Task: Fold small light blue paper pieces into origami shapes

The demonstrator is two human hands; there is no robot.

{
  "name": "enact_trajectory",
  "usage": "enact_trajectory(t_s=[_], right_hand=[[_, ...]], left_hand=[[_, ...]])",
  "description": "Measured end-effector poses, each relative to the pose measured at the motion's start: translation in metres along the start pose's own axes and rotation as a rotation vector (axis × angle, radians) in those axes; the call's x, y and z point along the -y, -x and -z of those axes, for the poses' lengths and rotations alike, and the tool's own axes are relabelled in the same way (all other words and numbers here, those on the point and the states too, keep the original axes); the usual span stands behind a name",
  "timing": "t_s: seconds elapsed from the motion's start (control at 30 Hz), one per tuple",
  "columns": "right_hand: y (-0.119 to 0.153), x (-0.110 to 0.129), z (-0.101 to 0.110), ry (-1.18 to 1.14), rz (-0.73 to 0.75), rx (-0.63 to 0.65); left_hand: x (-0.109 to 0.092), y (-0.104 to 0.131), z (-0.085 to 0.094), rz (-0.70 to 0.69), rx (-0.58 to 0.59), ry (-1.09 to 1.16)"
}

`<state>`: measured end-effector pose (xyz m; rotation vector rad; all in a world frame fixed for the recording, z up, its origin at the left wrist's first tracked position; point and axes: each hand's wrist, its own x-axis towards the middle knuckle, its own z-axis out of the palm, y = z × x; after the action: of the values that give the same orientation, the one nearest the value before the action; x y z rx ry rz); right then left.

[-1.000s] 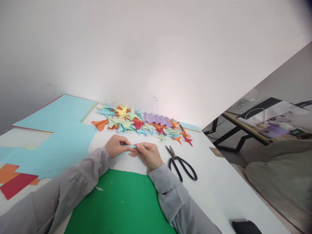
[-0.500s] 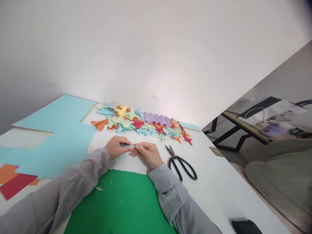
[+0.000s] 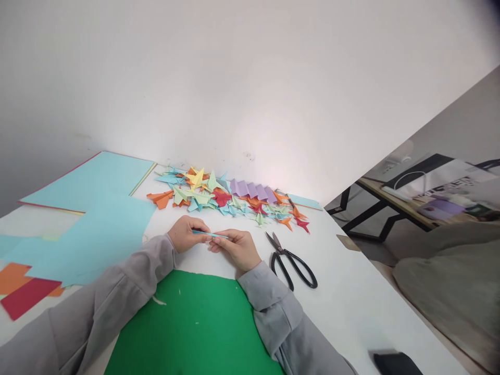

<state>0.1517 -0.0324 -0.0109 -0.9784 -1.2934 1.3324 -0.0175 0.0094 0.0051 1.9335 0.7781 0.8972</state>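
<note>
Starting on the left: large blue sheets point(image 3: 113, 229) lie flat and unfolded, and in front of them a red piece point(image 3: 31, 298) and an orange piece point(image 3: 11, 278), flat too, so plenty of paper looks left to work. Moving in, the left hand point(image 3: 185, 234) has thumb and forefinger pinched tight on one end of the thin blue paper point(image 3: 219, 236). Behind, along the wall, the folded shapes point(image 3: 201, 197) make a crowded heap, a good many apparently done. Here's the right hand point(image 3: 240, 250), thumb and fingertips closed on the paper's other end; it's up between the hands, above the table, and I'd call this one part-folded. Beside that hand, the scissors point(image 3: 278, 250) lie with blades parted, out of use.

Now the tricky bits, again from the left: the left sleeve covers some sheet edges; overlap in the heap defeats any count; fingertips hide most of the paper, so its folds can't be read. Far right, a black object point(image 3: 397, 363) is cut off by the bottom edge, and I can't tell what it is.
</note>
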Motion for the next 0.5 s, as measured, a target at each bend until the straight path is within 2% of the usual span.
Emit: enact_trajectory(t_s=[0.13, 0.33, 0.5], right_hand=[[0.0006, 0.0013, 0.0014, 0.088, 0.049, -0.043], [0.001, -0.0017, 0.0004, 0.244, 0.117, -0.145], [0.0003, -0.0065, 0.0023, 0.367, 0.188, -0.152]], left_hand=[[-0.0016, 0.0001, 0.0015, -0.028, -0.045, -0.073], [0.001, 0.0007, 0.001, -0.184, -0.081, -0.235], [0.0017, 0.0013, 0.0003, -0.252, -0.081, -0.351]])
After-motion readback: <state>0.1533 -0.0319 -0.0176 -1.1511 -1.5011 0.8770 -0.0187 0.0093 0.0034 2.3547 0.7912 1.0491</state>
